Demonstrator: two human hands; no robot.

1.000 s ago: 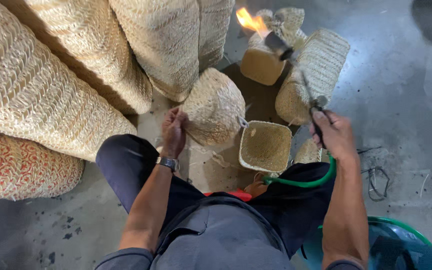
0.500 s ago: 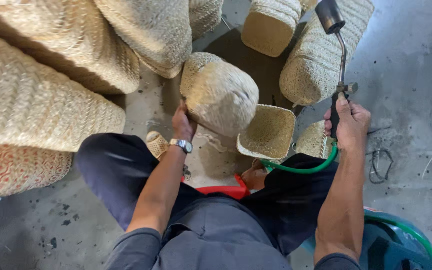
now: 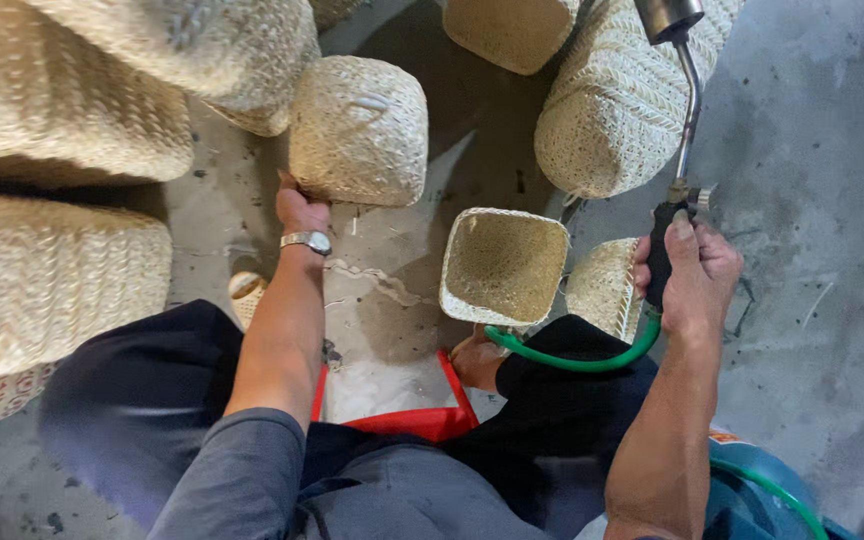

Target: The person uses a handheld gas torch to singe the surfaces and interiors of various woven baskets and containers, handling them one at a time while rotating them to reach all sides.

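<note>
My left hand (image 3: pixel 300 208), with a metal watch on the wrist, grips the lower left edge of a small woven basket (image 3: pixel 360 130) that is turned bottom-up on the concrete floor. My right hand (image 3: pixel 690 268) is closed around the black handle of a gas torch (image 3: pixel 682 90); its bent metal tube rises to a burner head at the top edge, and no flame shows. A green hose (image 3: pixel 577 358) runs from the handle across my lap. An open square woven basket (image 3: pixel 504 264) stands upright between my hands.
Large woven baskets (image 3: pixel 52 270) are stacked at the left and top left. Another woven basket (image 3: pixel 622 110) lies under the torch tube, one more (image 3: pixel 512 30) at the top. A small basket (image 3: pixel 604 285) sits by my right knee. A blue-green gas cylinder (image 3: pixel 762 495) is at the lower right.
The flame seen a second ago is gone from view. My right hand has kept the torch upright while my left hand stays on the upturned basket, now seen closer.
</note>
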